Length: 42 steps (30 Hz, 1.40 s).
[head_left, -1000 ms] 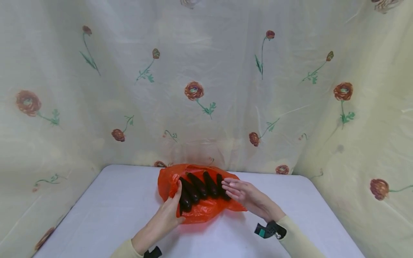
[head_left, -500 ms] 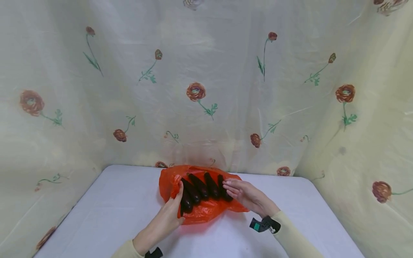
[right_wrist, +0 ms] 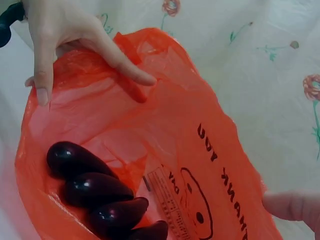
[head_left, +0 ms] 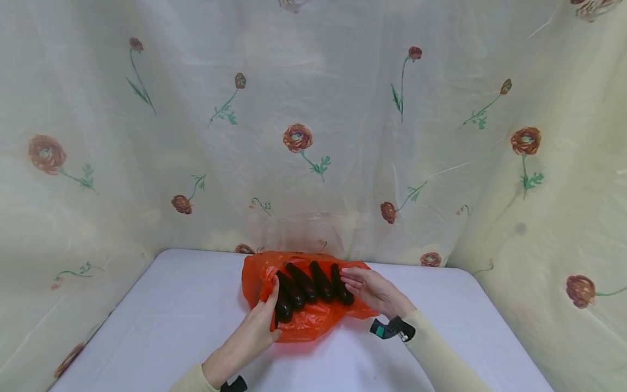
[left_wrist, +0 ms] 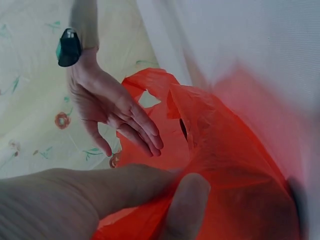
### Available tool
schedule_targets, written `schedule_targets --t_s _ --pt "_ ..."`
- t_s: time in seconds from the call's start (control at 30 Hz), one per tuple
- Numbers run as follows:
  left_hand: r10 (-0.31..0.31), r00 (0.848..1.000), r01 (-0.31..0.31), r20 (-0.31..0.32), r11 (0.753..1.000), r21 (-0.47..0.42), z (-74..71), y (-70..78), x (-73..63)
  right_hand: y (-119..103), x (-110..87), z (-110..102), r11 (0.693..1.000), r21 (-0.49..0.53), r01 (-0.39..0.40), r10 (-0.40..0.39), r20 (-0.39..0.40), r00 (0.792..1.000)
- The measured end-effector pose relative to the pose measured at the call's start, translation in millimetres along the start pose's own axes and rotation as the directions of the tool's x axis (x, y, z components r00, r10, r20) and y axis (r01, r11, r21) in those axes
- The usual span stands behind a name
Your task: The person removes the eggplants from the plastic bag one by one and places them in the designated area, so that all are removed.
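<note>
Left hand [head_left: 252, 326]: pinching the near-left edge of the red plastic bag [head_left: 305, 326] between thumb and fingers.
Right hand [head_left: 374, 292]: fingers straight and together, thumb apart, just beside the rightmost eggplant; whether it touches cannot be told.
Eggplants [head_left: 321, 282]: dark, glossy, side by side in the bag.
Bag: lying on the white worktop [head_left: 186, 310], near the flowered sheet [head_left: 343, 163].
</note>
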<state>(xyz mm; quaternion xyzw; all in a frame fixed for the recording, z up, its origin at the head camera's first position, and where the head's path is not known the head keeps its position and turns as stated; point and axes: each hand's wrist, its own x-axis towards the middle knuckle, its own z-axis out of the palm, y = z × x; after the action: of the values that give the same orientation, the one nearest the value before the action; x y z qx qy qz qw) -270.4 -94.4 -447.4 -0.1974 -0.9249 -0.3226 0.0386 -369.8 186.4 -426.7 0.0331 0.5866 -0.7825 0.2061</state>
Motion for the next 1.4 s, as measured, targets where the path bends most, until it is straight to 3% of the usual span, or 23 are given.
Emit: schedule_targets --t_s 0.4,0.6,0.97,1.13,1.4 --pt "0.037 0.999 -0.037 0.002 0.999 0.034 1.9 -1.0 -1.9 -3.1 19.2 6.4 1.0 -0.002 0.031 -0.031 -0.106 0.994" --pt "0.014 1.0 -0.014 0.017 1.0 0.022 1.4 0.1 -0.8 -2.9 25.3 4.0 0.996 -0.083 0.037 -0.051 -0.171 0.984" --pt "-0.025 0.999 0.025 0.023 1.0 0.008 4.5 0.5 -1.3 8.7 36.3 -6.5 1.0 -0.019 0.017 -0.022 -0.291 0.957" --pt "-0.027 0.999 0.027 0.026 1.0 0.002 5.4 0.3 -0.6 14.5 42.6 -9.7 0.999 -0.026 0.035 -0.041 -0.295 0.955" --pt "-0.008 1.0 0.008 0.019 1.0 0.006 4.8 -1.3 -0.3 28.4 43.5 -12.5 0.992 -0.064 0.109 -0.118 -0.162 0.98"
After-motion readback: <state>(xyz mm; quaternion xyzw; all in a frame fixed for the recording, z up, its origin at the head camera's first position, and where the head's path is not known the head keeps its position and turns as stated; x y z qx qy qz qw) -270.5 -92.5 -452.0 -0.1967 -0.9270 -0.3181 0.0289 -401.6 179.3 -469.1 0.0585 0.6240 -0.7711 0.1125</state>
